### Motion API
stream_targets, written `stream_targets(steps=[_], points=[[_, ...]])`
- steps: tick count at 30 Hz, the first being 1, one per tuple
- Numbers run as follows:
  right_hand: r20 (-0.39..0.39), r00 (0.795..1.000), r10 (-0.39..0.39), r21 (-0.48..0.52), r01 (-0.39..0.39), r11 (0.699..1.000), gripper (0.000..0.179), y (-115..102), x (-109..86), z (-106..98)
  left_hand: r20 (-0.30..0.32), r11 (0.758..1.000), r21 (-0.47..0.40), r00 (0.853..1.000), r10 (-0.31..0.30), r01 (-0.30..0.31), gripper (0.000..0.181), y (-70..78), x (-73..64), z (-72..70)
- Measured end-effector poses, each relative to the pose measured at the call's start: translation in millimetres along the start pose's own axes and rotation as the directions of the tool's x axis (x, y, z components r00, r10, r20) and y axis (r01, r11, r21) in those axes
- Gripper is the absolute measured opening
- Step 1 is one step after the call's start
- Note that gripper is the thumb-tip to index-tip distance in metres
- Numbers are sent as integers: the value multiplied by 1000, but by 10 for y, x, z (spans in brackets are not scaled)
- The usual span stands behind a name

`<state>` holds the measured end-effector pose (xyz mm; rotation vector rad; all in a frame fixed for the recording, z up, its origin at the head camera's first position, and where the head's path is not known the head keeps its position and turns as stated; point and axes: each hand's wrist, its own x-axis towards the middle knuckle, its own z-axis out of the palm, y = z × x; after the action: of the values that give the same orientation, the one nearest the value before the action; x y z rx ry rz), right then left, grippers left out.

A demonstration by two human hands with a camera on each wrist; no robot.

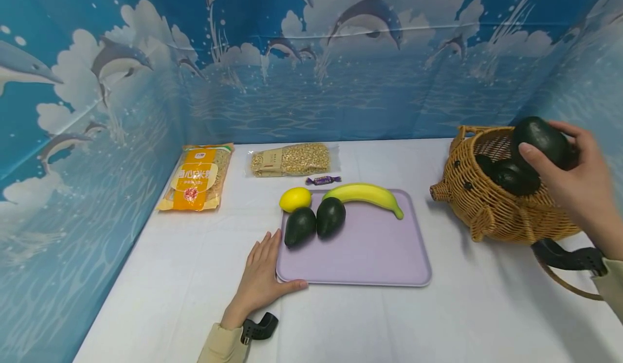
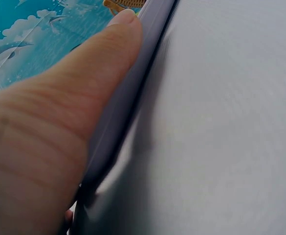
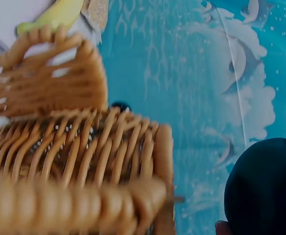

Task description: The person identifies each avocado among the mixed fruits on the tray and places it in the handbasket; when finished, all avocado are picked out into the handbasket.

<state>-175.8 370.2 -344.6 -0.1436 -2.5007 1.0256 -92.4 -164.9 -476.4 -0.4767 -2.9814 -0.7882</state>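
Observation:
My right hand grips a dark green avocado above the opening of a pig-shaped wicker basket. In the right wrist view the same avocado shows beside the woven rim. More avocados lie inside the basket. My left hand rests with straight fingers at the near left corner of a lilac tray, thumb along its front edge. Two avocados stand side by side on the tray's left part. Behind them are a yellow lemon at the corner and a banana along the far edge.
Beyond the tray lie a purple-wrapped candy and a clear bag of yellow grains. An orange-labelled food bag sits at the back left. Dolphin-print cloth walls the white table at the back and sides.

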Motion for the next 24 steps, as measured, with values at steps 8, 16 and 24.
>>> stream_targets(steps=[8, 16, 24], points=[[34, 998, 61, -87, -58, 995, 74, 625, 225, -41, 1, 1000, 12, 1000, -3, 3, 122, -4, 6, 8], [38, 995, 96, -92, -92, 992, 71, 433, 154, -121, 2, 1000, 9, 1000, -8, 8, 122, -7, 8, 11], [84, 988, 127, -126, -116, 985, 71, 4, -19, -208, 1, 1000, 13, 1000, -6, 6, 122, -18, 8, 18]])
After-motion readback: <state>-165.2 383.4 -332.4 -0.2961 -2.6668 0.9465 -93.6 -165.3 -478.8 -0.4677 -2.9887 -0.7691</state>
